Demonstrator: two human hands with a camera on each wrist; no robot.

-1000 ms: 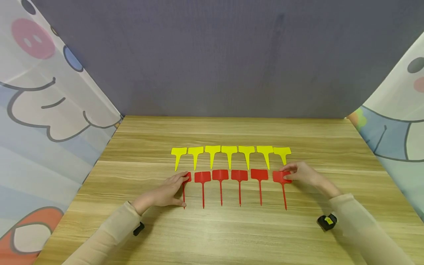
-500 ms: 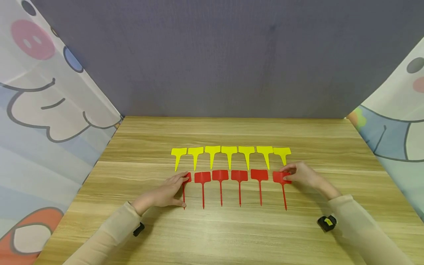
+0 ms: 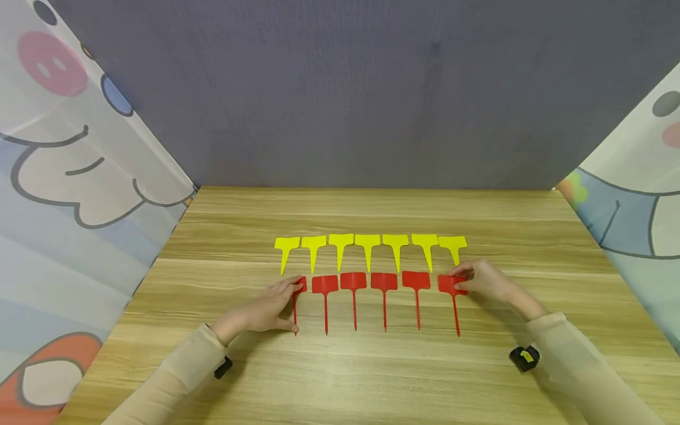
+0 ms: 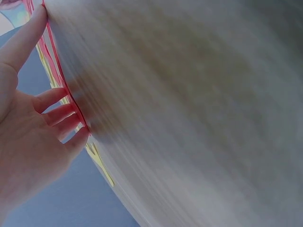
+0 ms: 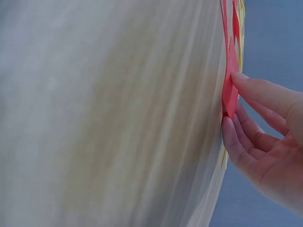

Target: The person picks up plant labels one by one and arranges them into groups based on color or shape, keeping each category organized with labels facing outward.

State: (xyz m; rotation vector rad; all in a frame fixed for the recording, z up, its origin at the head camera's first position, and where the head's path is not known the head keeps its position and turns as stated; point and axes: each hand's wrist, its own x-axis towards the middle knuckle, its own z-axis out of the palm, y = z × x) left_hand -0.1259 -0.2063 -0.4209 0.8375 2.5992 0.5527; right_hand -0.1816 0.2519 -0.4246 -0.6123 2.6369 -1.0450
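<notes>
In the head view, red T-shaped plant labels lie flat in a row, stems toward me. My left hand [image 3: 265, 308] spans the leftmost red plant label [image 3: 303, 285], fingers on its head and thumb at the stem's lower tip. The left wrist view shows those fingertips [image 4: 81, 137] touching its thin red edge. At the row's right end, my right hand [image 3: 486, 280] holds the last red plant label [image 3: 446, 284] by its head. Its thumb lies on the label's face [image 5: 230, 92] in the right wrist view, with the other fingers along the edge. Fingers partly cover both heads.
Behind the red row lies a row of yellow T-shaped labels [image 3: 368, 241] on the wooden table [image 3: 372, 378]. Several more red labels [image 3: 384, 282] lie between my hands. A grey panel [image 3: 372, 106] stands at the back, with printed cloth [image 3: 95, 177] at the sides.
The rightmost red label has shifted very slightly to the right under my right hand. My left hand stays in place, and the other labels look unmoved.
</notes>
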